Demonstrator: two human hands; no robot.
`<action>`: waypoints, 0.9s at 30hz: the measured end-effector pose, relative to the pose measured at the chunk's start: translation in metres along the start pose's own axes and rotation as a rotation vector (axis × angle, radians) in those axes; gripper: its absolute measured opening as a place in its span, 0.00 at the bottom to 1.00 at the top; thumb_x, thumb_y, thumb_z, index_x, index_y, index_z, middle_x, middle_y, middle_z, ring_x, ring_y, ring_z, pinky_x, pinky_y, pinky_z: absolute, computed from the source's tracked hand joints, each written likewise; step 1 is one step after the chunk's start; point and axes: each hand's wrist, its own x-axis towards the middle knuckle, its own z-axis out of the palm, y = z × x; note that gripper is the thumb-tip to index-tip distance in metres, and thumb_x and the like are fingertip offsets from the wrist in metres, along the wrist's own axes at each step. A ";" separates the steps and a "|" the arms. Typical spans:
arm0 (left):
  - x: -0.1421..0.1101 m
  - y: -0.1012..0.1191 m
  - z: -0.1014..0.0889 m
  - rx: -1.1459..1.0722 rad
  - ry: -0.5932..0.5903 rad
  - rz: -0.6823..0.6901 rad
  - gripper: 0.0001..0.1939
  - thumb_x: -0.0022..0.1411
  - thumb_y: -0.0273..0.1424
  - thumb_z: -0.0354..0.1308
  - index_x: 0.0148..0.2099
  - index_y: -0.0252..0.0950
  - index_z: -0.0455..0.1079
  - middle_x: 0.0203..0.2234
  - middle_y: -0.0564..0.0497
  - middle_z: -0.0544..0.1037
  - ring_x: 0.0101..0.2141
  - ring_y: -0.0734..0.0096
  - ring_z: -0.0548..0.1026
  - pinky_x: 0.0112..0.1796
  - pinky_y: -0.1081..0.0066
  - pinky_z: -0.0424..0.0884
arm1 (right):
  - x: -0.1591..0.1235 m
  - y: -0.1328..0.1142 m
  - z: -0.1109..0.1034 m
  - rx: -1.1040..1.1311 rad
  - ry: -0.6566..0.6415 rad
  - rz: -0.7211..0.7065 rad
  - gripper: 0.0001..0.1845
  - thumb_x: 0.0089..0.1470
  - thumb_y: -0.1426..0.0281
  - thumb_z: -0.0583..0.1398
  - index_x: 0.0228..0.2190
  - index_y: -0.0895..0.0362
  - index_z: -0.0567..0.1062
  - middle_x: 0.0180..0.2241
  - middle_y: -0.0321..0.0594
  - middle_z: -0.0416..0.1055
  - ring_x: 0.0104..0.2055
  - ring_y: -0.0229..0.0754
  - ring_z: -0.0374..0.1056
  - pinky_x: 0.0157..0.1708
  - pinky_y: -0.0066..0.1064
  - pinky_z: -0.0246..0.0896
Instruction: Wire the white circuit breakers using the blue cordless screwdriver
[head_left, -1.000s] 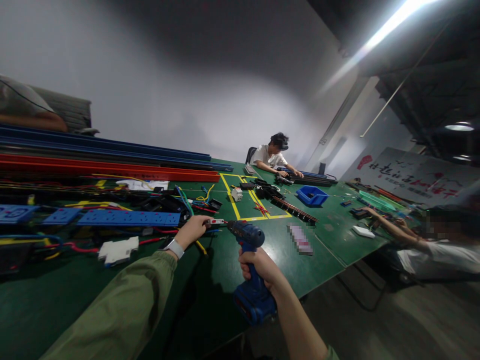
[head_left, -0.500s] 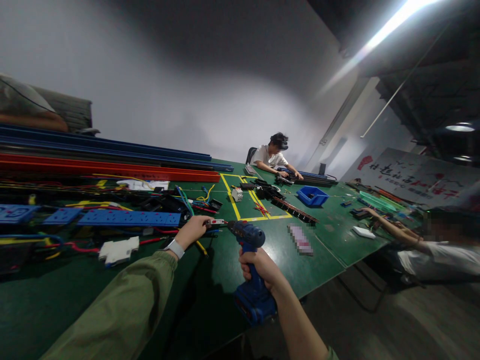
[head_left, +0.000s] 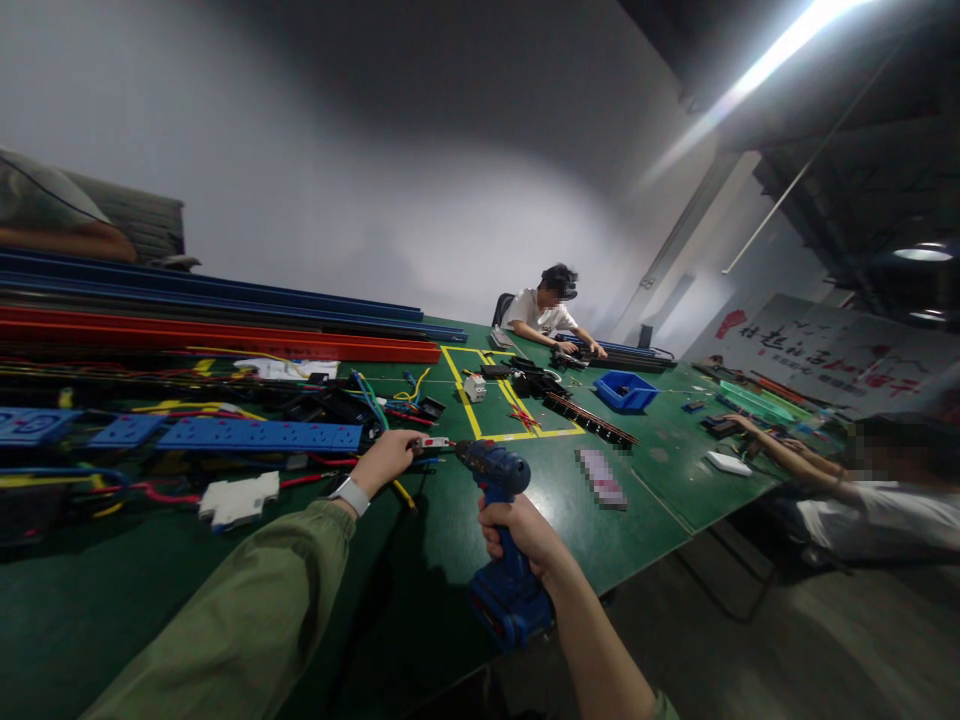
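Observation:
My right hand [head_left: 525, 530] is wrapped round the handle of a blue cordless drill [head_left: 501, 468]. The drill points left, its tip at the right end of a small white and red part [head_left: 433, 443]; whether they touch I cannot tell. My left hand [head_left: 384, 462] pinches that part at its left end, and its exact kind is too small to make out. Yellow, blue and red wires [head_left: 403, 496] lie just under and beside the left hand. Left of it runs a row of blue socket strips [head_left: 259, 436]. A white plastic module [head_left: 240, 498] rests nearer to me.
Long orange [head_left: 337, 346] and blue rails lie along the table's back left. On the green table [head_left: 652, 495] are a white block [head_left: 474, 389] inside yellow tape, a blue bin [head_left: 624, 392], a blurred flat item [head_left: 600, 478] and black parts. Co-workers sit behind and at right.

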 end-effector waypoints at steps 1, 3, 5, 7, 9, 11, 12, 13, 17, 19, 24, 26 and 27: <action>0.000 0.000 0.000 0.000 0.001 0.000 0.19 0.55 0.30 0.53 0.48 0.38 0.77 0.41 0.47 0.81 0.44 0.61 0.76 0.49 0.70 0.67 | 0.000 0.001 0.000 0.001 0.001 -0.003 0.09 0.39 0.71 0.60 0.27 0.57 0.65 0.15 0.28 0.60 0.15 0.31 0.54 0.18 0.26 0.49; 0.000 0.000 0.000 0.000 -0.002 0.000 0.19 0.55 0.30 0.53 0.48 0.38 0.77 0.42 0.47 0.80 0.45 0.61 0.76 0.49 0.70 0.67 | 0.001 0.002 -0.001 0.000 0.003 -0.005 0.09 0.40 0.71 0.60 0.27 0.57 0.65 0.16 0.29 0.60 0.16 0.31 0.54 0.18 0.26 0.48; -0.001 0.001 -0.001 0.005 -0.008 0.003 0.19 0.55 0.29 0.53 0.48 0.38 0.77 0.43 0.47 0.80 0.45 0.61 0.76 0.49 0.70 0.67 | 0.002 0.003 -0.001 -0.001 0.001 -0.010 0.08 0.40 0.71 0.60 0.26 0.57 0.65 0.16 0.29 0.60 0.16 0.31 0.54 0.18 0.26 0.49; -0.001 0.001 -0.002 0.011 -0.005 0.008 0.19 0.56 0.29 0.52 0.48 0.38 0.77 0.43 0.47 0.80 0.46 0.61 0.76 0.49 0.70 0.67 | 0.002 0.003 -0.001 -0.004 -0.002 -0.010 0.08 0.40 0.72 0.60 0.26 0.57 0.64 0.16 0.29 0.60 0.16 0.31 0.54 0.18 0.26 0.49; -0.001 0.001 -0.002 0.012 -0.004 0.007 0.19 0.56 0.28 0.52 0.48 0.38 0.77 0.43 0.47 0.80 0.46 0.61 0.76 0.49 0.70 0.67 | 0.002 0.002 0.000 -0.009 -0.004 -0.002 0.08 0.40 0.72 0.59 0.26 0.57 0.64 0.15 0.28 0.59 0.16 0.31 0.54 0.18 0.26 0.49; 0.000 0.001 -0.001 0.009 -0.004 -0.001 0.19 0.56 0.28 0.52 0.48 0.38 0.77 0.43 0.47 0.80 0.45 0.61 0.76 0.49 0.70 0.67 | 0.001 0.001 0.000 -0.012 -0.001 0.008 0.08 0.40 0.72 0.59 0.26 0.57 0.64 0.15 0.28 0.59 0.15 0.31 0.54 0.18 0.26 0.48; 0.000 0.001 0.000 0.009 -0.004 -0.003 0.19 0.56 0.28 0.52 0.48 0.38 0.77 0.42 0.47 0.80 0.45 0.61 0.76 0.49 0.70 0.67 | 0.001 0.000 0.000 -0.010 -0.001 0.009 0.09 0.40 0.72 0.59 0.26 0.57 0.64 0.15 0.28 0.59 0.15 0.31 0.54 0.18 0.26 0.48; 0.000 0.000 0.000 0.009 -0.003 -0.002 0.19 0.56 0.29 0.52 0.48 0.38 0.77 0.43 0.47 0.80 0.45 0.61 0.76 0.49 0.70 0.67 | 0.001 0.000 0.001 -0.008 -0.001 0.009 0.09 0.40 0.72 0.59 0.26 0.57 0.64 0.15 0.28 0.59 0.15 0.31 0.54 0.18 0.26 0.48; 0.000 -0.001 0.000 0.014 0.004 0.012 0.19 0.56 0.29 0.52 0.48 0.39 0.77 0.43 0.48 0.80 0.45 0.61 0.76 0.49 0.70 0.67 | 0.001 0.001 0.000 0.003 -0.007 0.004 0.08 0.40 0.72 0.59 0.26 0.57 0.65 0.15 0.28 0.59 0.16 0.31 0.53 0.18 0.26 0.48; 0.000 0.000 0.000 0.014 -0.002 0.021 0.18 0.57 0.29 0.52 0.47 0.39 0.77 0.43 0.49 0.80 0.45 0.61 0.76 0.48 0.70 0.67 | 0.002 0.002 -0.001 0.008 -0.007 -0.008 0.08 0.40 0.72 0.59 0.26 0.57 0.65 0.15 0.29 0.59 0.16 0.31 0.54 0.18 0.26 0.48; 0.000 0.002 -0.002 0.021 -0.013 0.024 0.18 0.56 0.29 0.53 0.47 0.39 0.77 0.42 0.48 0.80 0.45 0.61 0.76 0.47 0.70 0.67 | 0.003 0.004 -0.003 0.001 -0.030 -0.027 0.07 0.41 0.72 0.59 0.25 0.57 0.64 0.16 0.29 0.60 0.16 0.32 0.54 0.18 0.26 0.48; 0.000 0.001 -0.002 0.025 -0.005 0.014 0.18 0.56 0.29 0.53 0.47 0.38 0.77 0.43 0.47 0.80 0.45 0.60 0.76 0.48 0.70 0.67 | 0.002 0.003 -0.002 -0.006 -0.032 -0.019 0.07 0.41 0.72 0.59 0.25 0.57 0.64 0.15 0.29 0.60 0.15 0.32 0.54 0.17 0.26 0.48; 0.000 0.001 -0.001 0.025 0.001 0.011 0.18 0.56 0.29 0.53 0.47 0.38 0.77 0.43 0.47 0.80 0.46 0.60 0.76 0.48 0.70 0.67 | 0.002 0.002 -0.002 -0.008 -0.030 -0.014 0.07 0.41 0.72 0.59 0.25 0.57 0.64 0.15 0.29 0.60 0.15 0.32 0.54 0.17 0.26 0.48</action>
